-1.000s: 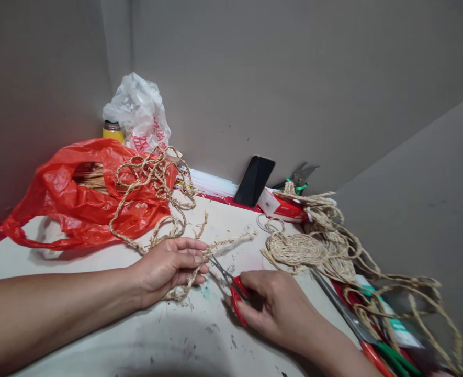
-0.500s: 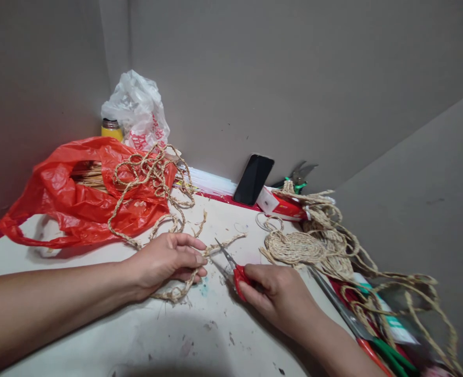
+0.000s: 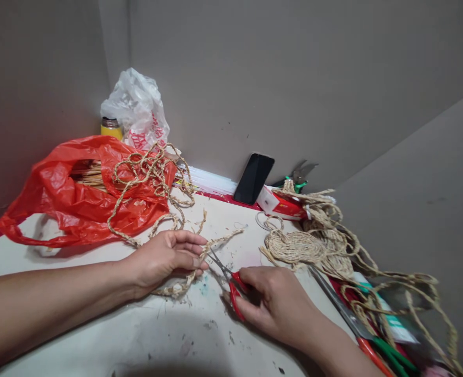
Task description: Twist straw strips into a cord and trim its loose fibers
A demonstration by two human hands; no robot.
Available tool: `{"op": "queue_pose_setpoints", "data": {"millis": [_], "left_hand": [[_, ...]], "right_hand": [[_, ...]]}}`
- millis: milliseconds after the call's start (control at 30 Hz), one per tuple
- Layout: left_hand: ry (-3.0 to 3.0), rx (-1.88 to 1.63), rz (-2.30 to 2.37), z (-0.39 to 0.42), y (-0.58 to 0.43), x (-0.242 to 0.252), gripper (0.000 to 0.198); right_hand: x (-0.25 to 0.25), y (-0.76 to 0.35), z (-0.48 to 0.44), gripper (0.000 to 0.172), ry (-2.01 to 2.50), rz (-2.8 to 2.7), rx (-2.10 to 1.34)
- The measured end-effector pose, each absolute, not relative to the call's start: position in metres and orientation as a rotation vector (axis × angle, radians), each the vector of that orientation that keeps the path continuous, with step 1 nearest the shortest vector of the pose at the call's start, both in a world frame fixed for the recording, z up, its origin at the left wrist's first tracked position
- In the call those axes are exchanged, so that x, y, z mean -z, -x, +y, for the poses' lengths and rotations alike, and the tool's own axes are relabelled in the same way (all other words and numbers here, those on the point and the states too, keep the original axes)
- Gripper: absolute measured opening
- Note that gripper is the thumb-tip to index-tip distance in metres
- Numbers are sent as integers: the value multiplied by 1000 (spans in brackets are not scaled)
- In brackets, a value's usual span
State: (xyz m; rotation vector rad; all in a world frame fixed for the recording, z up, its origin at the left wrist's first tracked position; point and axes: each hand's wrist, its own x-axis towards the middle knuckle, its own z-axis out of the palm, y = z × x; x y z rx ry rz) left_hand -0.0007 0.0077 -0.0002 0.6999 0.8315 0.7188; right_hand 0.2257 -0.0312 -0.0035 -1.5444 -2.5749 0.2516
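Between the thumb and fingers of my left hand (image 3: 176, 256) is a braided straw rope (image 3: 178, 288). Its frayed end sticks out to the right, and the rest loops back towards the red bag. My right hand (image 3: 274, 298) holds small scissors (image 3: 237, 293) with red handles, thumb and fingers in the loops. The handles are spread and the blades slightly parted. Their tips lie at the rope just right of my left fingertips; whether they touch it I cannot tell.
At the left lies a red plastic bag (image 3: 74, 209) with straw inside. A phone (image 3: 253, 179) leans on the wall at the back. Coiled woven rope (image 3: 294, 247) sits at the right, near larger shears (image 3: 341, 303). Scraps dot the white tabletop (image 3: 200, 340).
The scissors have opened, their handles moving apart. Their blades have shifted left and slightly down, closer to my left fingertips. My left hand has barely moved.
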Motion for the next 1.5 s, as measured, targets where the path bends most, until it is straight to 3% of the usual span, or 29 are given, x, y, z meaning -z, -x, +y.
{"op": "queue_pose_setpoints", "data": {"millis": [933,1200,1500], "left_hand": [[-541,-681,750,9,1,3,37],[-845,-670,887,5,-2,1,22],[-736,-666,709,3,-1,2,13]], "right_hand": [[13,-230,-29,28,1367,-2626,-260],[13,-232,-28,28,1430,-2559,-244],[12,-230,-29,28,1457,-2561,-188]]}}
